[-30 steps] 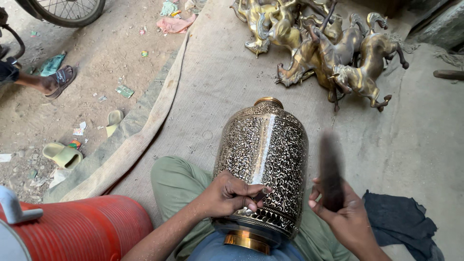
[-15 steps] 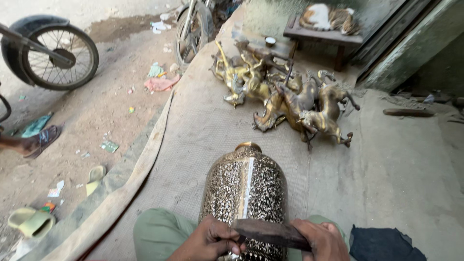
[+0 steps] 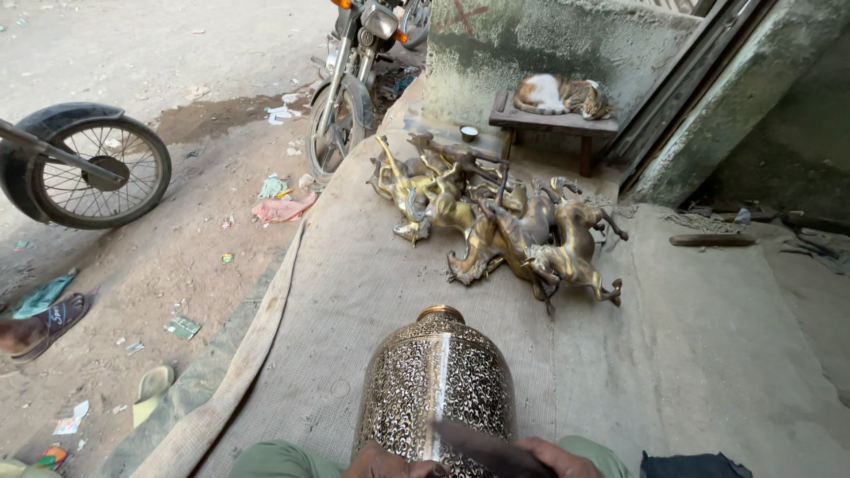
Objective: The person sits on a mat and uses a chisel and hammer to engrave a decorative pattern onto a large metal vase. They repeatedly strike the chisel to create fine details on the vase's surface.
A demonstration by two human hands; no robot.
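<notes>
A tall brass vase (image 3: 436,381) with fine dark engraved patterning lies tilted across my lap, its gold neck pointing away from me. Only the knuckles of my left hand (image 3: 382,462) show at the bottom edge, pressed against the lower body of the vase; what it holds is hidden. From the right, my right hand (image 3: 556,455) grips a dark, motion-blurred tool (image 3: 482,447) that lies across the vase. My green trouser legs (image 3: 274,460) frame the vase on both sides.
A heap of brass horse figures (image 3: 496,226) lies on the grey mat (image 3: 708,354) beyond the vase. A cat (image 3: 560,94) sleeps on a low wooden bench (image 3: 540,122). A motorcycle (image 3: 350,84), another wheel (image 3: 97,175), a sandalled foot (image 3: 40,326) and litter occupy the dirt at left.
The view has tilted up, so my hands have sunk to the bottom edge. The dark tool came down from a raised position onto the vase.
</notes>
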